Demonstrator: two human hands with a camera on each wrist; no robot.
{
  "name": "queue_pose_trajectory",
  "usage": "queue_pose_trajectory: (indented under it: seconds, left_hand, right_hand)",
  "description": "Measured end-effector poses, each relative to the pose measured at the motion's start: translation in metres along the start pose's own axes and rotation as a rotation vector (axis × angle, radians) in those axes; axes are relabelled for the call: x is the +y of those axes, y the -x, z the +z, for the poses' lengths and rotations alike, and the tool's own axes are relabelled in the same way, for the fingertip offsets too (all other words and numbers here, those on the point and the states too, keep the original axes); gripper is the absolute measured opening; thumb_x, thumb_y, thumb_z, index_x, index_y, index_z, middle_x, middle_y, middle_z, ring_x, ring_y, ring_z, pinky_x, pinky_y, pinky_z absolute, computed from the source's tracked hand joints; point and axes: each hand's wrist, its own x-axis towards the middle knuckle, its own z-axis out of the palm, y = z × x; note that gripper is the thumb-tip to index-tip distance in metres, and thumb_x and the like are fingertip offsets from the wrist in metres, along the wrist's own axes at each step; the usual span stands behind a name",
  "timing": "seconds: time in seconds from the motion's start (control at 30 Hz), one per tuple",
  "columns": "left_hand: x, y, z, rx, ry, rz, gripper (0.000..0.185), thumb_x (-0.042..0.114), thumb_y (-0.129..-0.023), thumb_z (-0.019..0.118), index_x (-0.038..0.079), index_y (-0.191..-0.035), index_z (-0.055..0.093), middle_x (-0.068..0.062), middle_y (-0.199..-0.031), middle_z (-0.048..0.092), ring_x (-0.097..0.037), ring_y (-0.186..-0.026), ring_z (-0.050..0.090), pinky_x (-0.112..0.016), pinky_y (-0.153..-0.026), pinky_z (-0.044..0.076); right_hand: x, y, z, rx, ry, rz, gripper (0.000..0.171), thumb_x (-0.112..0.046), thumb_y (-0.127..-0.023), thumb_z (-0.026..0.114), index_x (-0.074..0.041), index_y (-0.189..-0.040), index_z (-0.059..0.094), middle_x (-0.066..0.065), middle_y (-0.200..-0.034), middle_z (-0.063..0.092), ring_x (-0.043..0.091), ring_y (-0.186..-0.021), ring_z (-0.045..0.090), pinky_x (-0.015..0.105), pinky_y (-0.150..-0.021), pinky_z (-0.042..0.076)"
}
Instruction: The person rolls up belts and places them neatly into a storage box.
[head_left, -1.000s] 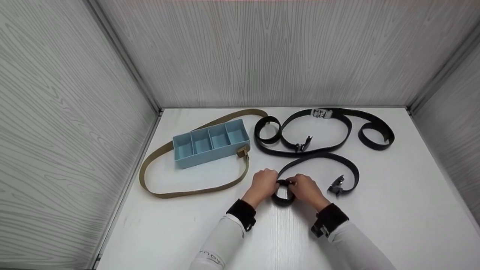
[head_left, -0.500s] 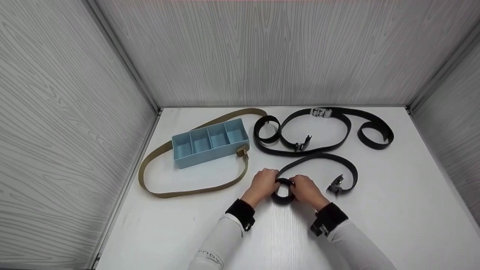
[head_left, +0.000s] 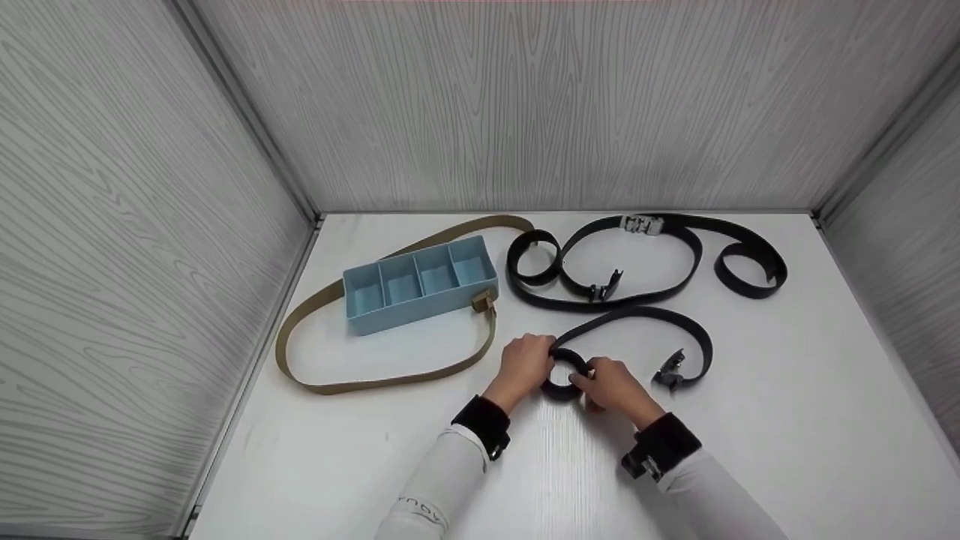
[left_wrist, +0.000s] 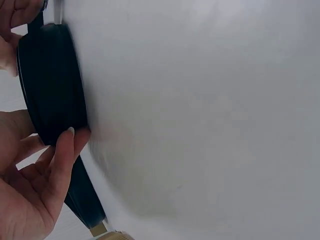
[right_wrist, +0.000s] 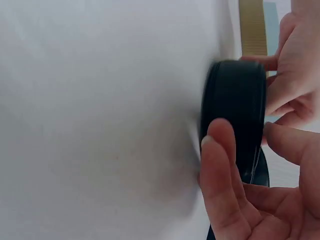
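A black belt is partly rolled into a coil (head_left: 559, 393) standing on its edge, and its free length (head_left: 686, 322) curves back and right to a metal buckle (head_left: 670, 373). My left hand (head_left: 525, 366) pinches the coil's left side; in the left wrist view its fingertips (left_wrist: 65, 145) press the outer face. On the right side, my right hand (head_left: 613, 386) holds the coil with the thumb at the ring's upper rim. The right wrist view shows its fingers (right_wrist: 220, 165) lying along the outside of the coiled strap (right_wrist: 237, 95).
Behind lies another pair of black belts, one with a silver buckle (head_left: 642, 225), their ends curled in loops. At left, a tan webbing belt (head_left: 296, 322) loops round a blue four-section tray (head_left: 420, 309). Grey wood-grain panels (head_left: 540, 105) enclose the white table (head_left: 345, 457).
The coil has shifted slightly away from me and turned a little. My right hand has moved its grip, with the thumb now across the ring's right rim. The buckle end has slid slightly left.
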Motion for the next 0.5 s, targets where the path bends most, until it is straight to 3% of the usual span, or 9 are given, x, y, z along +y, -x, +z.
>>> queue_pose_trajectory:
  seconds: [0.1, 0.23, 0.33, 0.5]
  left_hand:
    - [0.000, -0.002, -0.002, -0.004, -0.013, -0.003, 0.007, 0.010, -0.078, 0.070, 0.013, -0.075, 0.065, -0.006, -0.081, 0.070, -0.028, -0.072, 0.067, -0.041, -0.058, 0.050]
    - [0.001, -0.005, -0.004, -0.024, -0.011, 0.008, 0.009, 0.008, -0.076, 0.070, 0.011, -0.069, 0.066, -0.007, -0.078, 0.068, -0.028, -0.071, 0.066, -0.041, -0.059, 0.051]
    - [0.000, -0.007, -0.005, -0.029, -0.014, 0.010, 0.014, 0.014, -0.081, 0.072, 0.011, -0.069, 0.067, -0.008, -0.078, 0.069, -0.028, -0.071, 0.066, -0.041, -0.060, 0.051]
    - [-0.002, -0.005, -0.004, -0.039, -0.050, -0.019, 0.017, 0.024, -0.084, 0.074, 0.016, -0.071, 0.069, -0.005, -0.077, 0.070, -0.026, -0.069, 0.066, -0.041, -0.056, 0.049]
  right_hand:
    - [-0.004, 0.000, 0.002, -0.027, -0.061, 0.033, 0.013, -0.011, -0.093, 0.058, 0.002, -0.092, 0.058, 0.012, -0.064, 0.065, 0.023, -0.052, 0.066, 0.032, -0.050, 0.052]
    - [-0.007, -0.007, 0.002, 0.017, -0.031, 0.016, 0.005, -0.001, -0.087, 0.054, 0.000, -0.086, 0.058, 0.011, -0.067, 0.063, 0.022, -0.052, 0.065, 0.030, -0.049, 0.051]
    - [-0.007, -0.013, 0.001, 0.035, 0.044, -0.039, 0.007, 0.001, -0.084, 0.054, -0.001, -0.080, 0.059, 0.008, -0.066, 0.061, 0.020, -0.053, 0.062, 0.030, -0.052, 0.049]
    - [-0.005, -0.018, 0.001, 0.036, 0.200, -0.220, 0.008, 0.003, -0.087, 0.056, 0.000, -0.084, 0.062, 0.008, -0.073, 0.056, 0.023, -0.066, 0.056, 0.039, -0.066, 0.048]
